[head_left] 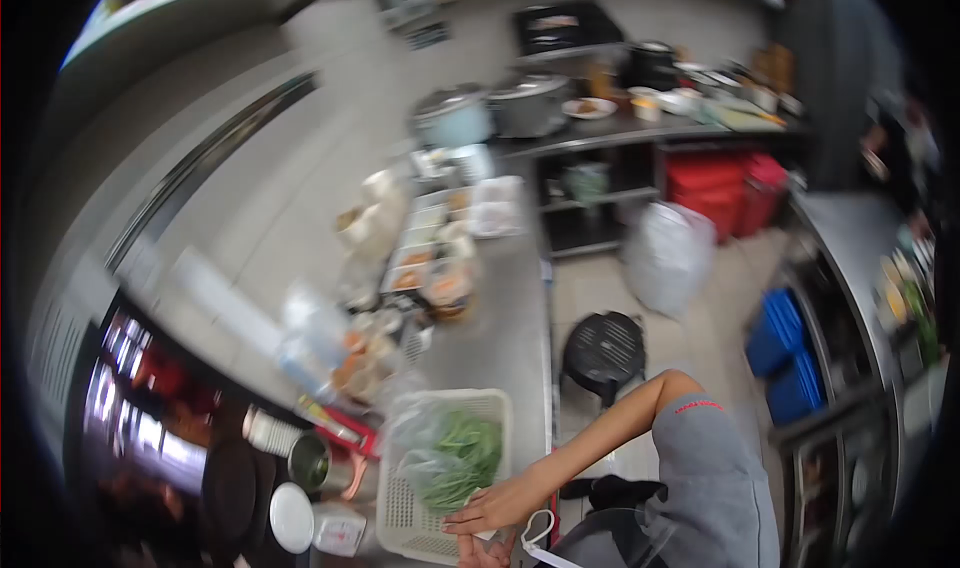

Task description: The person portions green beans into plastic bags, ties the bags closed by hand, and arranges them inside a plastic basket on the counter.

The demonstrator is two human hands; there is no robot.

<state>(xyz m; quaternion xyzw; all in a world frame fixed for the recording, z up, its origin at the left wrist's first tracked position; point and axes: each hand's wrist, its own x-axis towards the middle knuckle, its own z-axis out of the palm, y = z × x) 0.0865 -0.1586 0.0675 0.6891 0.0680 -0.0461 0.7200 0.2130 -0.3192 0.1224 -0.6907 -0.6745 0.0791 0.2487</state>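
My right hand (492, 506) reaches in from the right, with its fingers stretched out over the near right corner of a cream perforated plastic basket (395, 508). Just below it, my left hand (484, 553) shows only in part at the bottom edge, fingers apart. The hands are close together, with a small white patch between them that I cannot make out. Inside the basket lie long green leafy vegetables (462, 463), and a clear plastic bag (418, 438) sits against them.
Left of the basket stand a white lid or plate (291, 518), a clear tub (340, 530) and a green-filled container (310, 460). Food trays (420, 243) line the steel counter (515, 318) further off. A black ridged pan (604, 352) and white sack (670, 258) are at right.
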